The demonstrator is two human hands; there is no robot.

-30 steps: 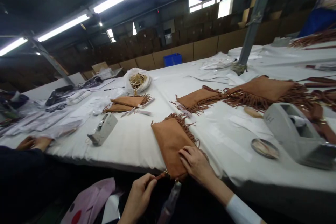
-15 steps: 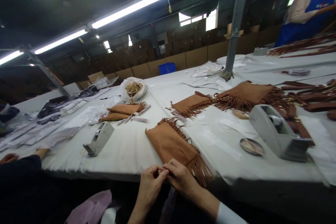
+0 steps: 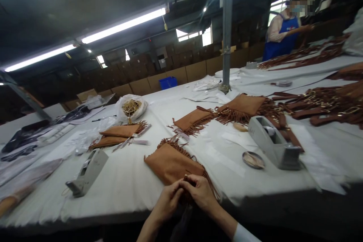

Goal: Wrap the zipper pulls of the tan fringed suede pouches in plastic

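A tan suede pouch with fringe (image 3: pixel 170 162) lies on the white table (image 3: pixel 127 181) right in front of me. My left hand (image 3: pixel 167 201) and my right hand (image 3: pixel 200 193) meet at its near corner, fingers pinched together on the pouch's edge. What sits between the fingertips is too small to make out. A white cuff shows on my right wrist.
Two grey tape dispensers stand on the table, one left (image 3: pixel 86 173), one right (image 3: pixel 273 145). A small round dish (image 3: pixel 253 160) lies near the right one. More fringed pouches (image 3: pixel 193 120), brown straps (image 3: pixel 323 104), a plastic bag (image 3: pixel 132 106) and a person in blue (image 3: pixel 280 32) are farther back.
My hands came together at the pouch's near corner from apart. The view swung right, so the person in blue is now in sight.
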